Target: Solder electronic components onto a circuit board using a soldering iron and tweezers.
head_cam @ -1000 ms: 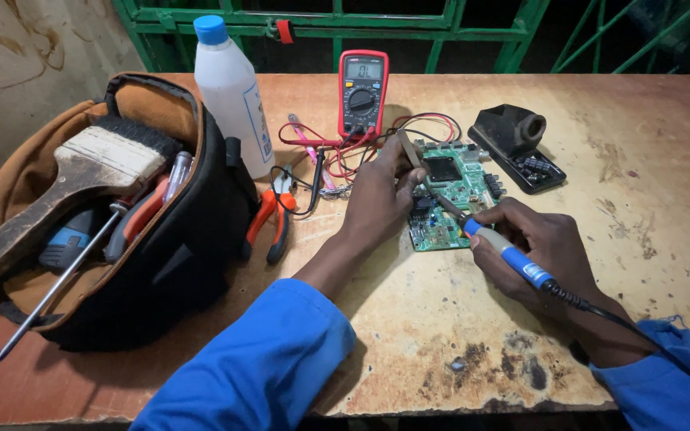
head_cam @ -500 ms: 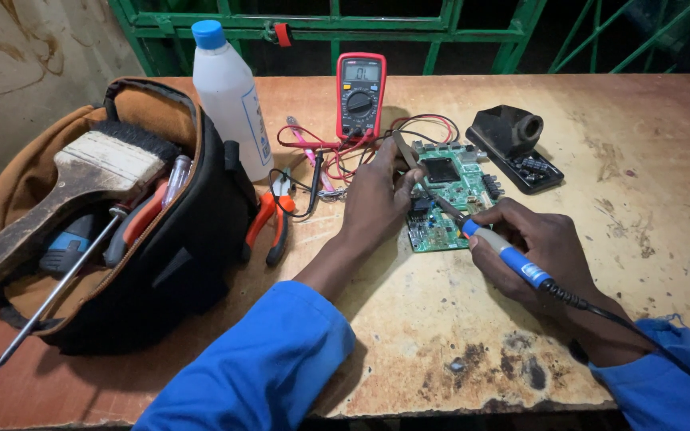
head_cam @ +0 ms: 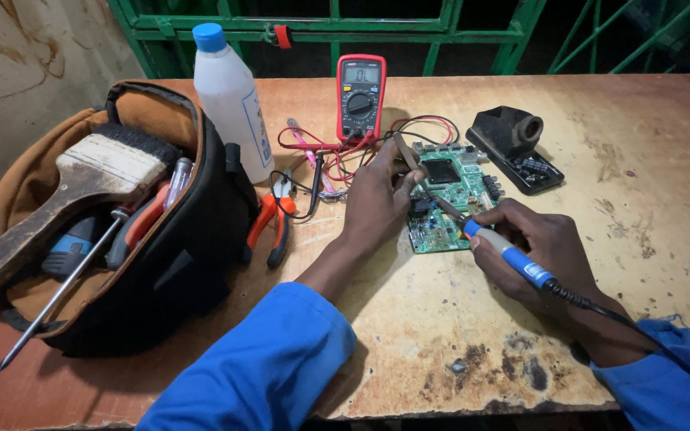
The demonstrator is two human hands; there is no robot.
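Worn wooden tabletop [head_cam: 640, 199], stained and scuffed, is sitting in front of green metal bars [head_cam: 441, 24]; I am logging what is lying on it. My left hand [head_cam: 381, 199] is resting on the left edge of a green circuit board [head_cam: 449, 203], fingers curled closed and pinching a thin stick-like piece whose kind I cannot tell. My right hand [head_cam: 541, 251] is wrapping shut around a blue-handled soldering iron [head_cam: 505, 255], its tip touching the board near the middle. Just behind the board a red multimeter [head_cam: 360, 96] is lying flat with red and black leads [head_cam: 313, 156] trailing beside it. A black soldering iron stand [head_cam: 513, 144] is sitting to the right of the board. A white plastic bottle [head_cam: 233, 100] with a blue cap is standing upright beside an open tool bag [head_cam: 177, 263], which is holding a wide paintbrush [head_cam: 81, 183] and a screwdriver [head_cam: 57, 299]. Orange-handled pliers [head_cam: 273, 223] are lying between bag and board.
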